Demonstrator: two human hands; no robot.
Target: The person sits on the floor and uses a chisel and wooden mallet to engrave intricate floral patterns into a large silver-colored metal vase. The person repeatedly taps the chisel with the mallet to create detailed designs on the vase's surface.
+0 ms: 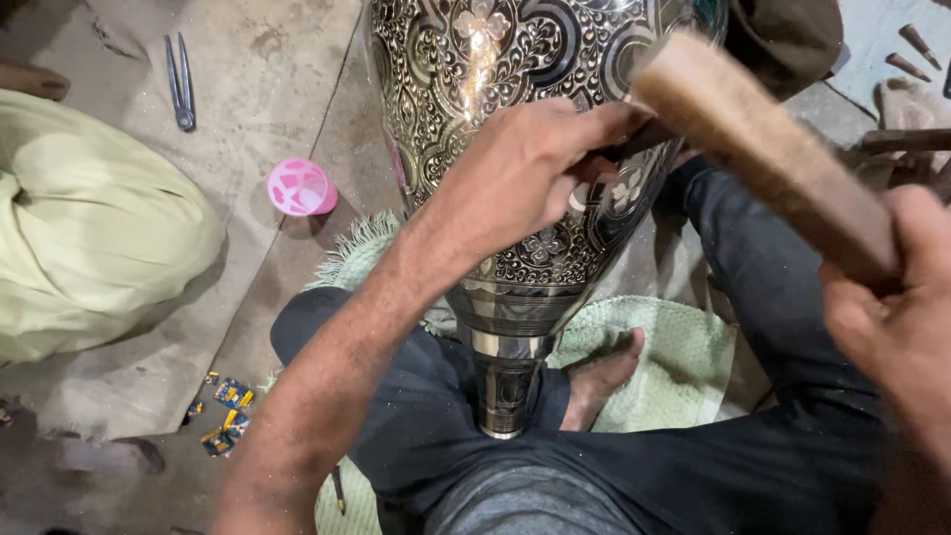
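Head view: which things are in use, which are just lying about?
In use: engraved metal vase, chisel in left hand, wooden mallet in right hand, green mat.

Lying about: pink cup, metal dividers, small packets.

Silver-and-black floral vase, pink cup, pale green mat, dark trousers.

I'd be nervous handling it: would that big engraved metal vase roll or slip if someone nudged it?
Probably heavy: the vase is large and looks metal. Its round body and narrow neck suggest it would roll if the legs and left hand let go. The polished surface likely feels slippery.
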